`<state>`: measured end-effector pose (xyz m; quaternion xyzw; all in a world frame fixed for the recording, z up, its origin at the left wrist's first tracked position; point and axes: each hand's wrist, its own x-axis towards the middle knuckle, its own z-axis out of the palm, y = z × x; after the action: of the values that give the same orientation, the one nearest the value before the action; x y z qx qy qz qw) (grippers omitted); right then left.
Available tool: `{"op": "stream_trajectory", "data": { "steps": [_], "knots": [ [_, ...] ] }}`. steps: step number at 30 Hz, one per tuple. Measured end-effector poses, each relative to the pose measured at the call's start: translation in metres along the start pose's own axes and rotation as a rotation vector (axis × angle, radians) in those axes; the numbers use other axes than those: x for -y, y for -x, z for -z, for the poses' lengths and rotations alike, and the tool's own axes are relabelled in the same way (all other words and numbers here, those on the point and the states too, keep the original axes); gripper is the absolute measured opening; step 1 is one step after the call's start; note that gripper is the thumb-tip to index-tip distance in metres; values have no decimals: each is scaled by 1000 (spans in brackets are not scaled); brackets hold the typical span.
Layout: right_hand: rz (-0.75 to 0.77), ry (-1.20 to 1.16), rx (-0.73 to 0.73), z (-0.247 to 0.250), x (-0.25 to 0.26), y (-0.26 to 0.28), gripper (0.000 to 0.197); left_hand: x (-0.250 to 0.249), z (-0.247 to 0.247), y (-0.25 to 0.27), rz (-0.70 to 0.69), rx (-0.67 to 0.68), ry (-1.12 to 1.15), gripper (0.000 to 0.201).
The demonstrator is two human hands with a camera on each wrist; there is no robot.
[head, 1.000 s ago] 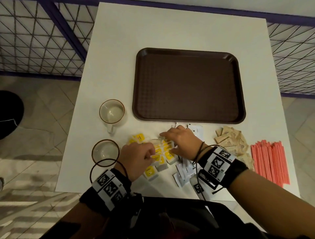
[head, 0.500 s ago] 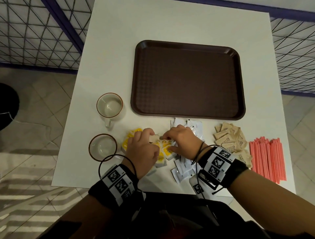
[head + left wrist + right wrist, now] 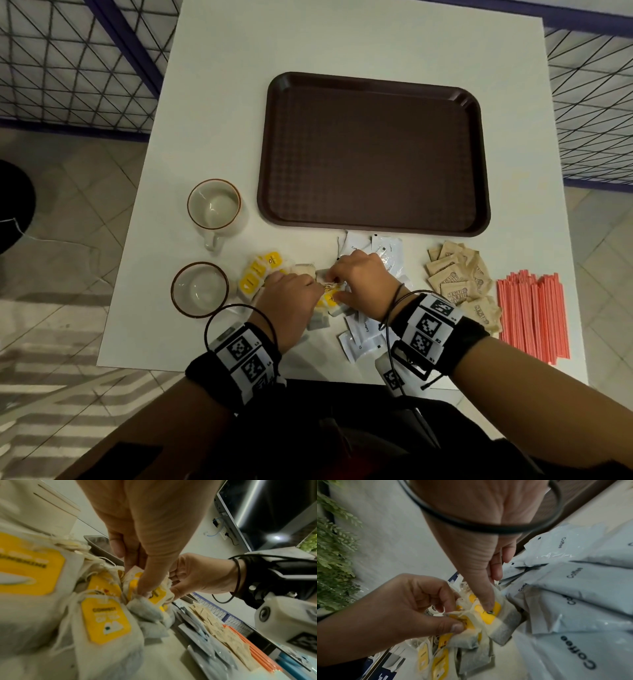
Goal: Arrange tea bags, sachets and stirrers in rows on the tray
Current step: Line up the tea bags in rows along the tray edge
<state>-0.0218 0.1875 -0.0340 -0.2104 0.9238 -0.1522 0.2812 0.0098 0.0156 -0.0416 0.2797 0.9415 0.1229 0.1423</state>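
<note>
A pile of tea bags [image 3: 259, 274] with yellow tags lies on the white table in front of the empty brown tray [image 3: 373, 154]. Both hands meet over the pile. My left hand [image 3: 317, 287] pinches a tea bag [image 3: 150, 595] between thumb and fingers. My right hand [image 3: 337, 280] holds a neighbouring tea bag [image 3: 498, 616], its thumb [image 3: 485, 599] pressed on the yellow tag. The bags' strings look tangled. White coffee sachets [image 3: 388, 251] lie under and around the right hand, brown sugar sachets [image 3: 459, 277] to their right, then orange stirrers [image 3: 534, 315].
Two empty cups stand left of the pile, a handled one [image 3: 214, 205] and a brown-rimmed one [image 3: 199, 289]. More coffee sachets [image 3: 363, 339] lie near the table's front edge [image 3: 205, 366]. Wire fencing surrounds the table.
My left hand has moved forward and right to meet the right hand. Both hands have gone from lying over the pile to pinching tea bags between them.
</note>
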Motion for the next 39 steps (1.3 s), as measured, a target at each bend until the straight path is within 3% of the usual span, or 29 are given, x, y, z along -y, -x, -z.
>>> {"op": "stream_trajectory", "data": {
  "steps": [5, 9, 16, 23, 26, 32, 39],
  "knots": [
    [29, -51, -44, -1, -1, 0, 23, 0, 11, 1, 18, -36, 136, 25],
    [52, -184, -104, 12, -4, 6, 20, 5, 29, 10, 74, -157, 342, 20],
    [63, -304, -288, 51, -6, 7, 15, 20, 75, 12, 223, -233, 534, 22],
    [-21, -313, -581, 104, -28, -47, 15, 74, 122, -64, 262, -299, 547, 16],
    [-27, -334, -640, 126, -38, -85, 17, 105, 133, -116, 250, -256, 504, 14],
    [-93, -344, -493, 158, -49, -153, 18, 156, 141, -211, 270, -193, 445, 15],
    [-10, -294, -324, 165, -50, -204, 19, 192, 141, -273, 204, -108, 476, 11]
  ]
}}
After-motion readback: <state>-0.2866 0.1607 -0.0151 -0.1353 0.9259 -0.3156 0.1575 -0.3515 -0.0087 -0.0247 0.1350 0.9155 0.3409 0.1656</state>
